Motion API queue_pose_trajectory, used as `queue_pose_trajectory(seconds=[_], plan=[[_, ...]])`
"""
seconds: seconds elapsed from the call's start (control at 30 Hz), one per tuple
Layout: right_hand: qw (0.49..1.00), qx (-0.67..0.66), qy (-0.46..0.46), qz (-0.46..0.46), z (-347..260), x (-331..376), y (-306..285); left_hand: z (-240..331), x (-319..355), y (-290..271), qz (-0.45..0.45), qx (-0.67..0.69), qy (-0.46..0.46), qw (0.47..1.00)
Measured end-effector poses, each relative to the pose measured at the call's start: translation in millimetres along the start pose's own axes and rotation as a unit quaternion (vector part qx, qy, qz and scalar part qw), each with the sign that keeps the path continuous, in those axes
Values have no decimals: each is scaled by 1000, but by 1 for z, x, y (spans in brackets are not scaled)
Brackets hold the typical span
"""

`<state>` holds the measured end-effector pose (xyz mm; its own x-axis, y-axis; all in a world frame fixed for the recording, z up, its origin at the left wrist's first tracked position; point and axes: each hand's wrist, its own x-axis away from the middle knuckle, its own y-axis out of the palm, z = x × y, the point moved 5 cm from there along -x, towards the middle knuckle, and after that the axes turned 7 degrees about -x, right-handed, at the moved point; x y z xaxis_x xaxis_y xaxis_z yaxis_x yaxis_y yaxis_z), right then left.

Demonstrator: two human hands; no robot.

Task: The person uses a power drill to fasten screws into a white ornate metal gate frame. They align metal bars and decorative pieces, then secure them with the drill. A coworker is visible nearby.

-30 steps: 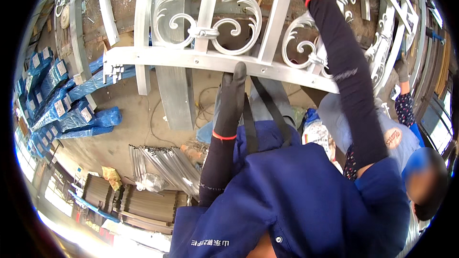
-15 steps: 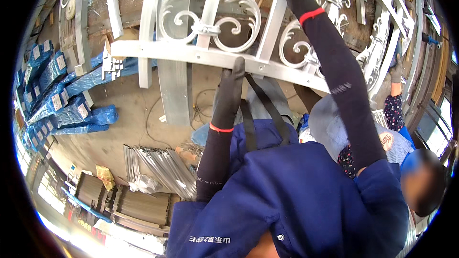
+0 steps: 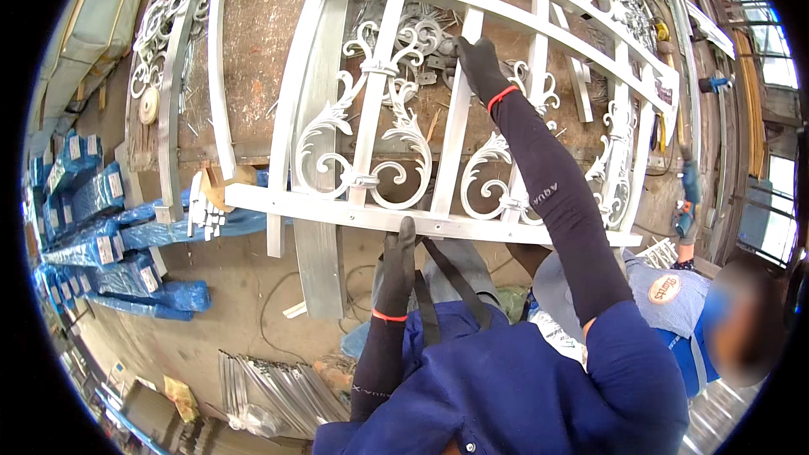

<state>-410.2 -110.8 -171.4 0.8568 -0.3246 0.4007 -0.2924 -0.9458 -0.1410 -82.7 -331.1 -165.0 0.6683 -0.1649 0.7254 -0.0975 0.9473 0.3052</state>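
The white fence panel (image 3: 456,114) I gripped stretched out in front of me over the workbench (image 3: 244,76). Its near rail (image 3: 472,229), dotted with small dark marks, ran crosswise close to my body, past the bench edge. Straight bars (image 3: 369,135) led away to two far rails (image 3: 548,29), with leafy scrolls (image 3: 407,122) set between them.
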Motion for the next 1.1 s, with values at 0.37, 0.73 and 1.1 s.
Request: queue_pose_trajectory(seconds=[0.37, 0.73, 1.1], plan=[[966, 223, -133, 8, 12, 39, 9, 24, 5, 15, 14, 21, 45, 999], [960, 243, -138, -12, -24, -21, 4, 36, 16, 21, 53, -6, 82, 995], [971, 205, -83, 88, -12, -15, 2, 49, 3, 20, 12, -228, 237, 944]])
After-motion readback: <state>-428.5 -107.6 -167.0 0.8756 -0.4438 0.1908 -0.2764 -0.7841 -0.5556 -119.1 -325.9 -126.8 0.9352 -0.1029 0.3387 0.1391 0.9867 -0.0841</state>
